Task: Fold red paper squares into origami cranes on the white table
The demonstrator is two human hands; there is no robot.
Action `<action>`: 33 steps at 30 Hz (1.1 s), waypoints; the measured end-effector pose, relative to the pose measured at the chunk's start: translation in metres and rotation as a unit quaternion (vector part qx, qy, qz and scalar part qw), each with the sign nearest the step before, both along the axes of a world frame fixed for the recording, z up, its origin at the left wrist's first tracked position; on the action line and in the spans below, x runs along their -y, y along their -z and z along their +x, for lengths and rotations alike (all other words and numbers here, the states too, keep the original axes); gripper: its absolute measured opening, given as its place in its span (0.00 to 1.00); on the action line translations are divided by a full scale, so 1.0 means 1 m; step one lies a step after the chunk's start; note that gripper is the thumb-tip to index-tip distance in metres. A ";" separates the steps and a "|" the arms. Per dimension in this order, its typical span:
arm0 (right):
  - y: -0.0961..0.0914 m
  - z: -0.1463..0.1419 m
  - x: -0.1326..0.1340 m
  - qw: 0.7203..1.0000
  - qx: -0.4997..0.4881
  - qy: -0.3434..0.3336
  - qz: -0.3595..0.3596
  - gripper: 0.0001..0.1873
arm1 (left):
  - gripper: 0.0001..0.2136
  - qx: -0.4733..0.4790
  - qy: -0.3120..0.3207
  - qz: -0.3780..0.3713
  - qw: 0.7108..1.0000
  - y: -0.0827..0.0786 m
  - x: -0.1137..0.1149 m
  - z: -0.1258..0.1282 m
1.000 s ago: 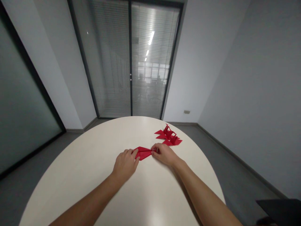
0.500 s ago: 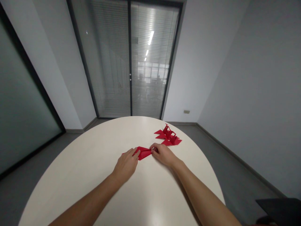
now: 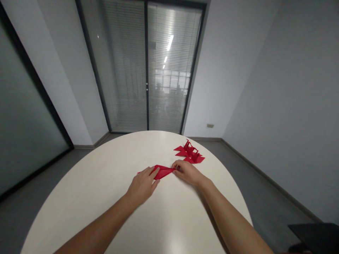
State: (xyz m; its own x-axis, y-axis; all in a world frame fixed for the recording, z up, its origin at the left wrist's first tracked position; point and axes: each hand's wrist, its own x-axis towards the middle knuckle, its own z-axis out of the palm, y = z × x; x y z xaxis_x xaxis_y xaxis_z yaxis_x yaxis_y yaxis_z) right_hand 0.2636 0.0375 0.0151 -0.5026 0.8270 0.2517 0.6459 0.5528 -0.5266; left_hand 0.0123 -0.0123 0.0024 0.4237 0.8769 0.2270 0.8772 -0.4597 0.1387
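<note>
A piece of red folded paper (image 3: 162, 172), diamond-shaped with a long pointed end, lies on the white round table. My left hand (image 3: 143, 181) rests flat over its left part, fingers stretched out and thumb apart, covering much of that side. At the right, my right hand (image 3: 185, 172) pinches the paper's narrow tip between thumb and fingers; the very end is hidden. Beyond the right hand stand several red paper cranes (image 3: 190, 152), set close together with pointed wings and raised necks.
The round table (image 3: 106, 204) has a curved far edge. Behind it are a glass door with blinds (image 3: 169, 106) and a grey wall (image 3: 225, 70) carrying a small socket plate (image 3: 210, 126). A black object (image 3: 315, 234), maybe a chair, shows at the lower right.
My right hand has moved slightly to the right along the paper's tip. The left thumb has shifted off the paper's middle toward its near edge. The cranes have not moved.
</note>
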 end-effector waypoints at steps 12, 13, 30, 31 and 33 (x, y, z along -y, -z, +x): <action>-0.009 0.001 0.001 0.999 0.017 -0.006 0.037 0.09 | 0.20 0.007 -0.003 0.028 1.000 0.008 -0.004 -0.002; -0.009 0.001 0.001 0.999 0.017 -0.005 0.036 0.09 | 0.20 0.007 -0.004 0.028 1.000 0.009 -0.004 -0.002; -0.008 0.003 0.002 0.998 0.013 -0.053 0.012 0.08 | 0.22 0.008 0.018 -0.015 1.000 0.017 -0.011 -0.008; -0.008 0.003 0.002 0.998 0.012 -0.057 0.012 0.08 | 0.22 0.007 0.022 -0.016 1.000 0.017 -0.011 -0.008; -0.009 0.004 0.002 0.998 0.011 -0.060 0.012 0.08 | 0.22 0.004 0.025 -0.018 1.000 0.016 -0.011 -0.009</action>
